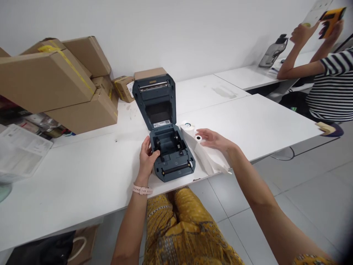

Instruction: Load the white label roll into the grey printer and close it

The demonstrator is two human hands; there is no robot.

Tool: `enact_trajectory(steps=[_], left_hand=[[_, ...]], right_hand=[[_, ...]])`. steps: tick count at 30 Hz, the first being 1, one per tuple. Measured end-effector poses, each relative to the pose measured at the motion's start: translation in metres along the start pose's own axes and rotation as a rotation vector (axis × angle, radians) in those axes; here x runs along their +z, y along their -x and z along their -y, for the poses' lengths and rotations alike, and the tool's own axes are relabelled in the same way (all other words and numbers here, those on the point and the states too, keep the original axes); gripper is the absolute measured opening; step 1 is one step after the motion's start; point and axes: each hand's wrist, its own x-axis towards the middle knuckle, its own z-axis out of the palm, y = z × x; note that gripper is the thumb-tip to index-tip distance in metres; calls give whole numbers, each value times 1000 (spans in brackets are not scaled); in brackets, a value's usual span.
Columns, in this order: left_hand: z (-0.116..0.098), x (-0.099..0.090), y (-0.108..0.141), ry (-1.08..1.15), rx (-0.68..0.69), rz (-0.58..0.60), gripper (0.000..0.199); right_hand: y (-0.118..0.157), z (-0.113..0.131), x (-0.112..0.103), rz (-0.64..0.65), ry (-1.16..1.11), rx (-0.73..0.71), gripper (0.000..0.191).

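A dark blue-grey label printer (172, 162) sits at the table's front edge with its lid (157, 99) raised, its roll bay showing bare holders. My left hand (148, 156) grips its left side, thumb over the rim and fingers along the outer wall. To the right of the printer stands a white label roll (188, 127), with a long loose strip of paper (205, 156) reaching the table edge. My right hand (211, 140) is at a smaller white roll with a dark core (198, 138), its fingers loosely curved and apart; whether they touch the roll is unclear.
Cardboard boxes (82, 110) are stacked at the left and a small box (124, 88) stands behind the printer. A clear plastic container (22, 151) is at far left. At right, a co-worker (331, 81) holds a yellow-black device (332, 22) near a bottle (273, 51).
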Motion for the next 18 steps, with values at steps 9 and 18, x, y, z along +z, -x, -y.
enact_trajectory(steps=[9,18], left_hand=[[2,0,-2,58,15,69,94],[1,0,0,90,36,83,89]], right_hand=[[-54,50,-3,66,274,53,89],[-75,70,2,-76,228,-85,79]])
